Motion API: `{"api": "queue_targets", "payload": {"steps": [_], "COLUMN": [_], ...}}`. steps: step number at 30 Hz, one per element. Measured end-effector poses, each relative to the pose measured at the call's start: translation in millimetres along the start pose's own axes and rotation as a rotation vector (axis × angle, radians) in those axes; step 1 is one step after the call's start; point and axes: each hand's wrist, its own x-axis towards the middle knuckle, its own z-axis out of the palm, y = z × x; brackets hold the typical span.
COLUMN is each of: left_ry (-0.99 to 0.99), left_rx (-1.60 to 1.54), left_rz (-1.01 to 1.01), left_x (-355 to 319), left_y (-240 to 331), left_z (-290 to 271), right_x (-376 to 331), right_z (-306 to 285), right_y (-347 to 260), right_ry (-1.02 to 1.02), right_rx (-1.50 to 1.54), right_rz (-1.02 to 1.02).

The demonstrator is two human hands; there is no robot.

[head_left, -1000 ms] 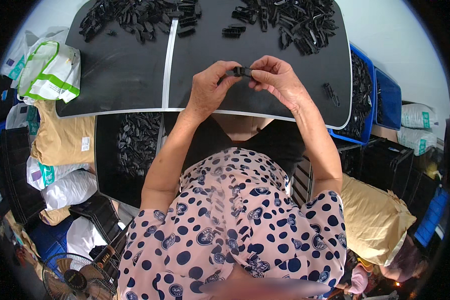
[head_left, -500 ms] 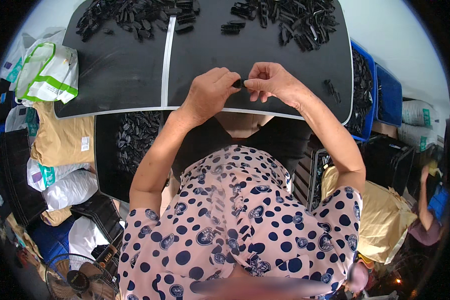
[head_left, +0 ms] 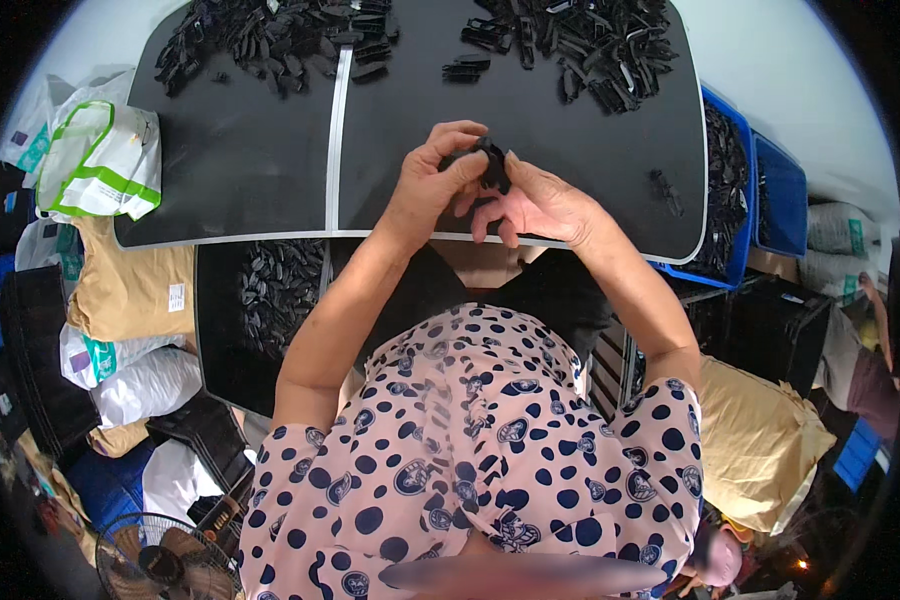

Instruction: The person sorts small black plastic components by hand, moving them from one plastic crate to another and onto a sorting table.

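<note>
Above the near edge of the black table (head_left: pixel 240 170), my two hands meet round a small black plastic part (head_left: pixel 494 166). My left hand (head_left: pixel 438 178) is closed on it, thumb on top and index finger curled beyond. The thumb of my right hand (head_left: pixel 545 203) presses the part's right side, while its other fingers curl loosely below. Its exact shape is partly hidden by the fingers. Similar black parts lie in a left heap (head_left: pixel 260 45) and a right heap (head_left: pixel 610 50) at the far side. A few more parts (head_left: pixel 667 192) lie near the right edge.
A white strip (head_left: pixel 338 140) divides the tabletop. A white-and-green bag (head_left: pixel 100 165) leans at its left edge. Below is a black tray (head_left: pixel 220 340) of parts. Blue bins (head_left: pixel 745 190) stand right, with a paper sack (head_left: pixel 765 440) below. A fan (head_left: pixel 165 565) stands lower left; another person's arm (head_left: pixel 880 325) shows far right.
My hands have come closer together and turned, and more of the black part shows between them. My right hand's fingers have swung lower. The far-right person's arm has shifted.
</note>
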Motion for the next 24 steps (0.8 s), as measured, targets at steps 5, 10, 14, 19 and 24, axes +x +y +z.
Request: {"api": "queue_targets", "payload": {"steps": [5,10,14,19,24], "left_ry": [0.006,0.029,0.244,0.179,0.031], "left_rx": [-0.063,-0.091,0.46,1.369,1.673], "left_rz": [0.005,-0.047,0.196,0.489,0.321], "left_x": [16,42,86,113,120], "left_y": [-6,-9,-20,-19,-11], "left_z": [0,-4,-21,-28,-21], "right_x": [12,25,35,60,69], "right_z": [-12,-26,-68,-103,-113], "right_y": [10,-7,-61,-107,-110], "right_ry": [0.151,0.278,0.704,1.087,1.058], "right_rx": [-0.057,-0.227,-1.444,-2.036,-2.133], "right_rz": [-0.177,-0.121,-0.441,-0.472,-0.327]}}
